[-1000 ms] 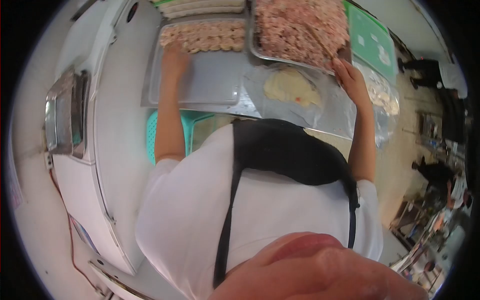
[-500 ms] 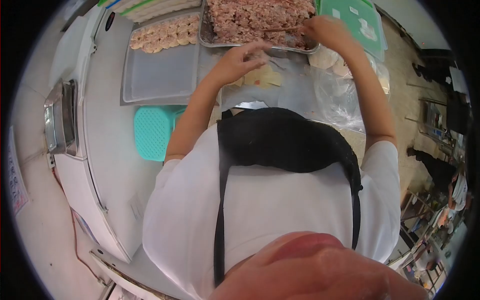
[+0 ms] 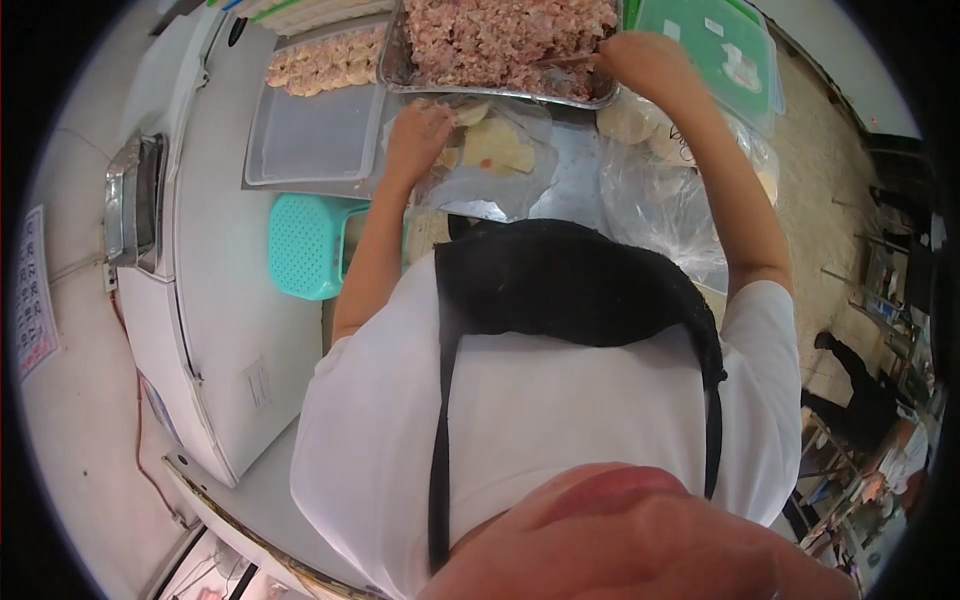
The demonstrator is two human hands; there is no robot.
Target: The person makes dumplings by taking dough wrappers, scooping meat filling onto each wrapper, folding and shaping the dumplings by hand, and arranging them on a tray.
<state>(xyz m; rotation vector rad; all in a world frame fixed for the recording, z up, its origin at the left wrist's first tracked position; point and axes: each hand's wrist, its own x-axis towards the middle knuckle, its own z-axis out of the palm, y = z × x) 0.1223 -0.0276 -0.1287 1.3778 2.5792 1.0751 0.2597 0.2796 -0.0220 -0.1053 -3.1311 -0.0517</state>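
In the head view, my left hand [image 3: 418, 135] pinches the edge of a pale round dough wrapper [image 3: 470, 114]. More yellowish wrappers [image 3: 500, 148] lie just beside it on a clear plastic sheet [image 3: 470, 195]. My right hand [image 3: 645, 66] is closed around a thin brown stick-like tool [image 3: 568, 62], whose far end reaches into the minced meat [image 3: 500, 40]. That meat fills a large metal tray [image 3: 500, 95] in front of me. Left of it, rows of filled dumplings [image 3: 325, 62] sit at the back of a translucent plastic tray [image 3: 315, 135].
A clear bag [image 3: 655, 200] with round pale stacks lies under my right forearm. Green-lidded boxes [image 3: 700, 45] stand at the back right. Stacked containers [image 3: 300, 12] are at the back left. A turquoise perforated basket [image 3: 305, 245] is below the table edge, beside a white appliance [image 3: 245, 330].
My left hand has moved left and down from in front of the meat tray to the wrappers and now pinches one. My right hand stays at the tray's right edge with the tool.
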